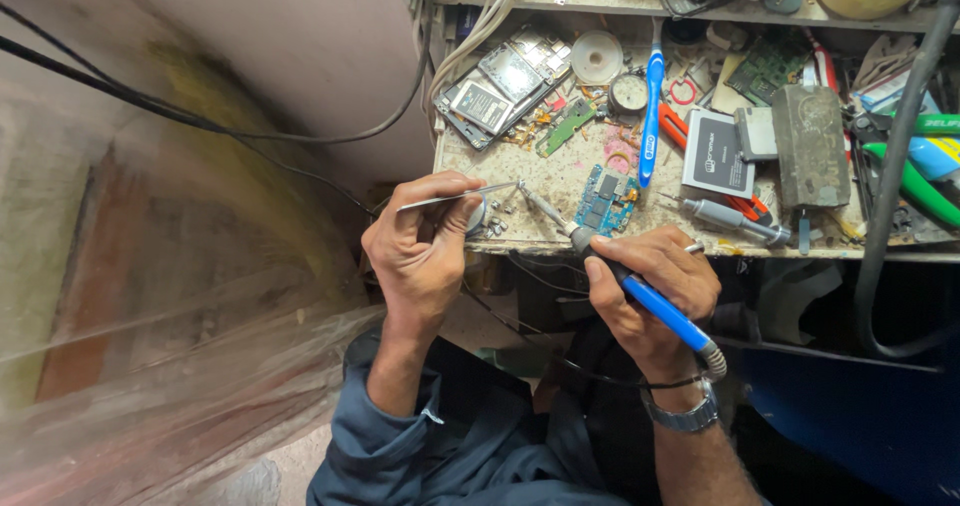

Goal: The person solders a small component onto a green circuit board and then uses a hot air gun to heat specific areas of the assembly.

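Note:
My left hand (pixel 420 251) pinches thin metal tweezers (pixel 460 196) whose tips reach right toward the bench's near-left corner. My right hand (pixel 655 291) grips a blue-handled soldering iron (pixel 640 291); its metal tip (pixel 535 201) slants up-left and meets the tweezer tips. Small metal bits lie under the two tips on the stained workbench (pixel 560 176). A small blue circuit board (pixel 605 201) lies just right of the iron's tip. A cable runs from the iron's handle past my wrist, which wears a metal watch (pixel 685 416).
The bench is crowded: an opened phone (pixel 505 86), a green board strip (pixel 565 126), a blue toothbrush (pixel 650 106), a flat battery (pixel 718 156), a screwdriver (pixel 735 221), green-handled pliers (pixel 915 181). Black cables cross the wall at left; a thick black hose (pixel 885 196) hangs at right.

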